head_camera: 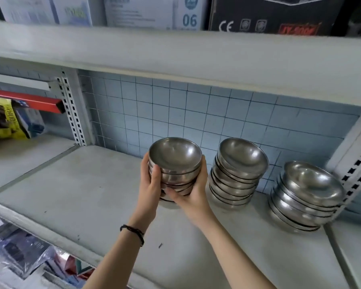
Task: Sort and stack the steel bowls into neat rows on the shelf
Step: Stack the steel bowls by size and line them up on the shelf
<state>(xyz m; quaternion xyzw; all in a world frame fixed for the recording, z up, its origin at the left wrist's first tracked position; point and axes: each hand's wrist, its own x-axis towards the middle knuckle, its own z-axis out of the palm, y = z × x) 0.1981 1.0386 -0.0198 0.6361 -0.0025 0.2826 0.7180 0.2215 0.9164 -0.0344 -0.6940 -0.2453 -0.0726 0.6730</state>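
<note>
right of held stack (pixel 175 172), on shelf (pixel 81 195): middle stack (pixel 238 174), right stack (pixel 306 197)

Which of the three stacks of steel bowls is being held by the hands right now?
The leftmost stack, gripped between the left hand and right hand; the middle stack and right stack stand untouched.

Wears a thin black braided bracelet (pixel 132 233) on the wrist just behind the left hand (pixel 150 184); shows both forearms (pixel 121 257) bare.
</note>
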